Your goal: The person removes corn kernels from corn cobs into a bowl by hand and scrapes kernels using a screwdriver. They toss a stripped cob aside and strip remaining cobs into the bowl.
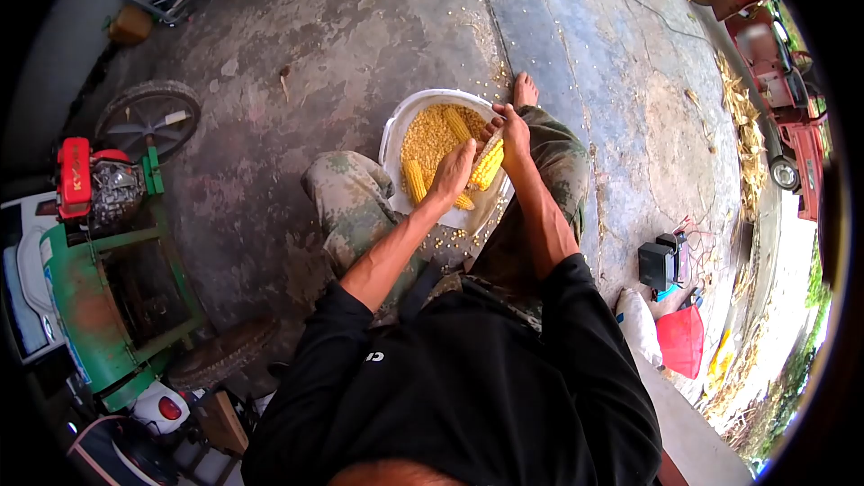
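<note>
Open way over far rim of white basin (389, 140), left knee (340, 178) and right knee (565, 155) close beside

Bare right hand (515, 137) holds yellow corn cob (487, 166) near right edge of round white basin (388, 142); bare left hand (453, 173) beside cob; loose golden kernels (427, 137) inside.
</note>
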